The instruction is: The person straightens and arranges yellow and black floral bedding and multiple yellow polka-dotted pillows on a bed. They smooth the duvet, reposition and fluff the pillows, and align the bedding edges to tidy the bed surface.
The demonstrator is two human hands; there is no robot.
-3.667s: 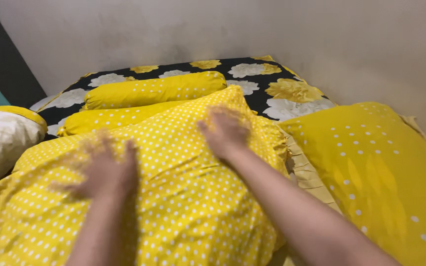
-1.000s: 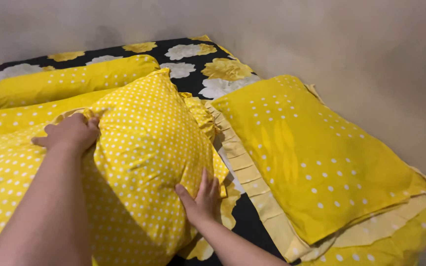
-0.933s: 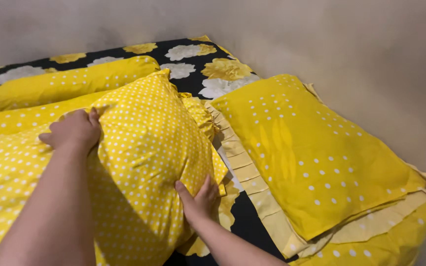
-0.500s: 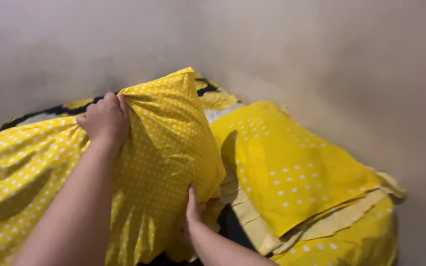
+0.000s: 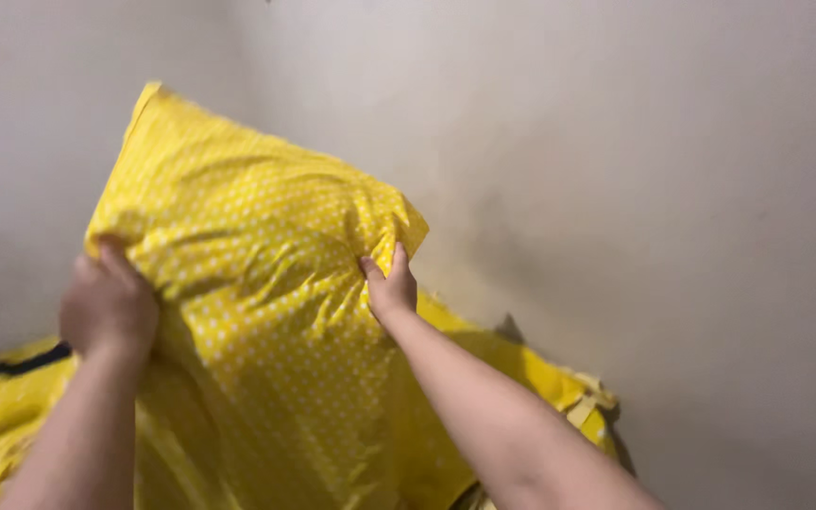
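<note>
A yellow pillow with small white dots (image 5: pixel 257 246) is held up in the air in front of the wall, tilted, one corner pointing up left. My left hand (image 5: pixel 108 307) grips its left edge. My right hand (image 5: pixel 391 286) pinches the bunched fabric at its right corner. Both forearms reach up from the bottom of the view. The pillow hides most of the bed behind it.
A plain beige wall (image 5: pixel 635 189) fills the background and the right side. A second yellow pillow (image 5: pixel 540 387) with a pale frilled edge lies low behind my right arm. A strip of yellow and black bedding (image 5: pixel 2 378) shows at lower left.
Both hands have lifted the dotted pillow off the bed and up in front of the wall. My right hand moved from its lower edge to its right corner. The view tilted upward.
</note>
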